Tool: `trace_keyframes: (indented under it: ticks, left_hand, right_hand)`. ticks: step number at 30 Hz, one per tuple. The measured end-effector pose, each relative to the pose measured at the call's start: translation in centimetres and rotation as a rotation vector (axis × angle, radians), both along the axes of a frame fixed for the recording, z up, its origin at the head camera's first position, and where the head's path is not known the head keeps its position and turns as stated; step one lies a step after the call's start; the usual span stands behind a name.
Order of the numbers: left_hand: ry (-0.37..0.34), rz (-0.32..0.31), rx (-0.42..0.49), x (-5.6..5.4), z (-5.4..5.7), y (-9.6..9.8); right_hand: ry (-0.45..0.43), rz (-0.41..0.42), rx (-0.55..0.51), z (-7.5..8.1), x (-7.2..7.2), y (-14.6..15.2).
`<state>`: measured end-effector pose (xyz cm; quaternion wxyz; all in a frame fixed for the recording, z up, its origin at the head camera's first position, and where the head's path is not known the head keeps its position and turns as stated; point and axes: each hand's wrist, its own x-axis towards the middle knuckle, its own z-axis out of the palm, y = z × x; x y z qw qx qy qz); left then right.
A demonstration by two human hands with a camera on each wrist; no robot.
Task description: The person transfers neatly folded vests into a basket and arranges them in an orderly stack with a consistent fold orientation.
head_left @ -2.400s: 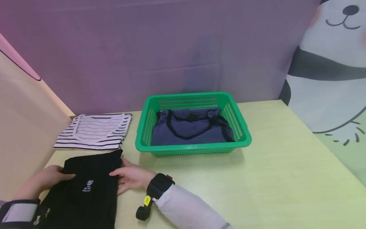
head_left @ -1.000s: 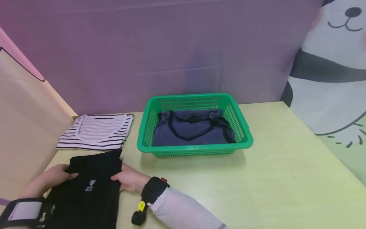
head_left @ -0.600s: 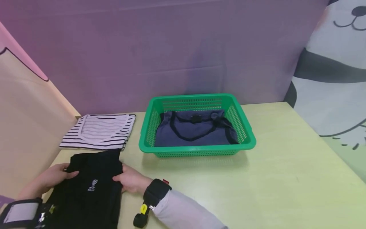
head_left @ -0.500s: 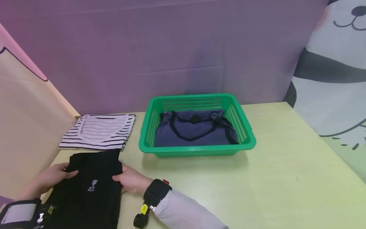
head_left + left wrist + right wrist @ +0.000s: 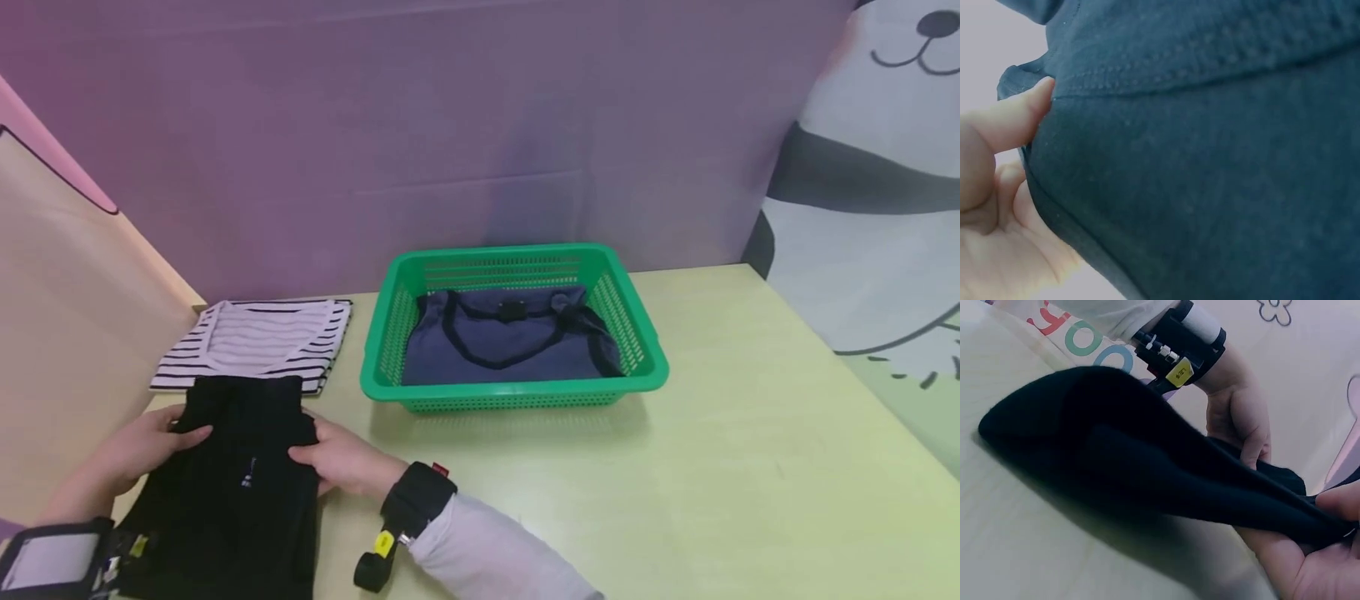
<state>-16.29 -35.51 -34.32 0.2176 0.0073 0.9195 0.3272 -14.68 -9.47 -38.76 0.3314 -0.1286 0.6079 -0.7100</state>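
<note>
A folded black T-shirt [image 5: 225, 517] with a small white print [image 5: 249, 473] spans the space between my two hands at the table's left. My left hand [image 5: 150, 442] pinches its left side, thumb on top and fingers underneath. On the right side, my right hand [image 5: 341, 454] grips the layered edge the same way. In the right wrist view the shirt [image 5: 1166, 481] arches, its layers gaping above the table. A stitched seam of the cloth [image 5: 1210, 144] fills the left wrist view. The far edge overlaps a folded striped shirt [image 5: 255, 337] in the head view.
A green plastic basket [image 5: 513, 389] stands mid-table at the back, with a folded navy garment [image 5: 480, 358] with black trim inside. Pale table surface [image 5: 735, 467] extends to the right. Purple cloth [image 5: 450, 125] covers the wall behind, and a cream panel [image 5: 67, 275] borders the left.
The black T-shirt's far edge has risen and shifted left in view, now covering the striped shirt's near edge. Its print appears narrower and bent. Both hands have kept their hold and moved slightly.
</note>
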Motion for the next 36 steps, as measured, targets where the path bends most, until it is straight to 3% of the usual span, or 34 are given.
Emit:
trace_keyframes:
  ticks: [5,11,15,18,24,29,33,36]
  left_hand:
    - [0.106,0.011,0.0,0.3,0.3,0.6]
    - [0.287,0.075,-0.054,0.8,0.9,1.6]
    - [0.44,0.129,-0.037,1.3,0.9,1.9]
    - [0.502,0.194,0.046,1.5,0.9,2.2]
    - [0.601,0.315,0.186,1.8,1.4,2.8]
    - [0.614,0.348,0.209,2.2,2.1,3.6]
    - [0.579,0.342,0.157,2.4,2.9,4.6]
    - [0.56,0.297,0.16,2.4,3.4,5.2]
  right_hand:
    - [0.102,0.038,0.085,1.4,0.2,0.3]
    - [0.394,0.023,0.332,3.4,0.4,1.0]
    - [0.531,0.009,0.376,4.4,0.5,1.5]
    - [0.578,-0.006,0.369,5.0,0.5,1.8]
    - [0.663,-0.038,0.33,6.2,0.2,2.6]
    - [0.707,-0.063,0.272,7.0,-0.1,3.5]
    - [0.644,-0.086,0.26,7.9,-0.2,4.5]
    - [0.549,-0.11,0.278,8.5,-0.1,5.5]
